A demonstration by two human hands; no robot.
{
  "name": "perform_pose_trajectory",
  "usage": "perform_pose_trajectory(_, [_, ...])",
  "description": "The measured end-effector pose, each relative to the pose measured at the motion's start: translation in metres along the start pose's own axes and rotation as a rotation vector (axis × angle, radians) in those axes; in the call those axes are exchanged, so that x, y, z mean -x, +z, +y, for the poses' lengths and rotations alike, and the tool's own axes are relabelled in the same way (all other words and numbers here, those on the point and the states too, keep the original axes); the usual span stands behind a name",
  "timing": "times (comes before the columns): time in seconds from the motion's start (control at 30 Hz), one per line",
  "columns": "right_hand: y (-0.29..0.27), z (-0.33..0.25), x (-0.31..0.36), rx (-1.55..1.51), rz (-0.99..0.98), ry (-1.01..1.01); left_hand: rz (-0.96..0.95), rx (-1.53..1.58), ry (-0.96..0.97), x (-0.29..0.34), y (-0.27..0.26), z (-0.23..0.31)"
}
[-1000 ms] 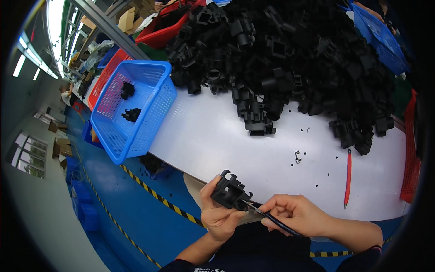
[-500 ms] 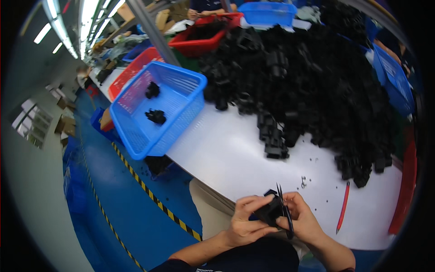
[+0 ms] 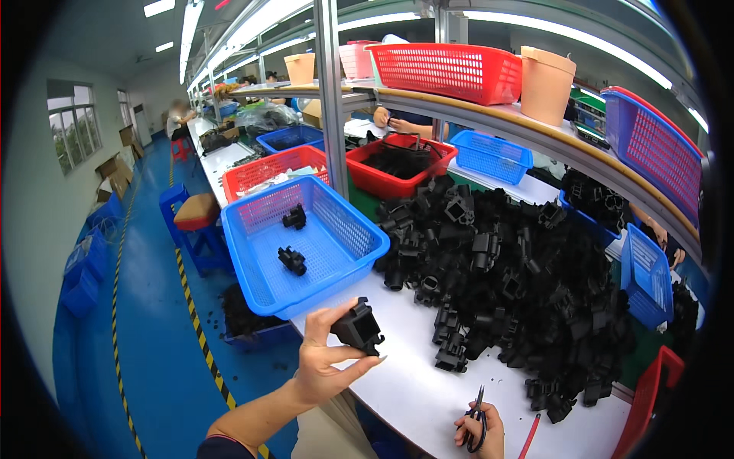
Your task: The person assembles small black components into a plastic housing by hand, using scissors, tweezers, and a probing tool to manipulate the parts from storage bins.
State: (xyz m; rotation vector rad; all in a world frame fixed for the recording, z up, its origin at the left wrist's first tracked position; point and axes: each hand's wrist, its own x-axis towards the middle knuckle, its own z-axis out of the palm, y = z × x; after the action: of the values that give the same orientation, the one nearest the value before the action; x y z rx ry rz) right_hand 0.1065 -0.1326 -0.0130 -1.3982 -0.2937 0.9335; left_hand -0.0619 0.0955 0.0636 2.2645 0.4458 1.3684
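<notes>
My left hand (image 3: 321,358) is raised over the near edge of the table, fingers and thumb closed on a black plastic housing (image 3: 357,329) with a square opening and small hooked tabs. Just in front of it stands a blue perforated basket (image 3: 336,271) with two similar black parts (image 3: 292,260) inside. Low over the white table, my right hand (image 3: 492,437) grips small black-handled scissors (image 3: 475,421), their blades pointing away from me. A red pen-like tool (image 3: 529,436) lies to the right of that hand.
A large heap of black plastic parts (image 3: 497,283) covers the table's far right. Behind it stand a red basket (image 3: 397,187) and a blue basket (image 3: 489,157). A metal post (image 3: 330,99) and shelf (image 3: 474,111) rise over the table. Co-workers' hands (image 3: 382,117) show beyond.
Both hands were together at the housing. Now the left has carried it up and left toward the blue basket, while the right has moved apart with the scissors. My view has tilted upward.
</notes>
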Motion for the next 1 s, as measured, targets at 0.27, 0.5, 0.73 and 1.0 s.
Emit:
perform_pose_trajectory(0.27, [0.027, -0.004, -0.005, 0.093, -0.231, -0.339, -0.574, 0.191, 0.283, 0.049, 0.064, 0.037])
perform_pose_trajectory(0.5, [0.021, -0.005, -0.017, -0.553, -0.242, -0.271, -0.231, 0.444, -0.05, 0.045, 0.075, 0.04])
perform_pose_trajectory(0.73, [0.026, -0.026, -0.013, -0.576, -0.256, -0.152, -0.403, 0.803, -0.45, 0.064, 0.086, 0.03])
perform_pose_trajectory(1.0, [0.021, -0.014, -0.011, -0.532, -0.28, -0.241, -0.447, 0.844, -0.478, 0.066, 0.087, 0.038])
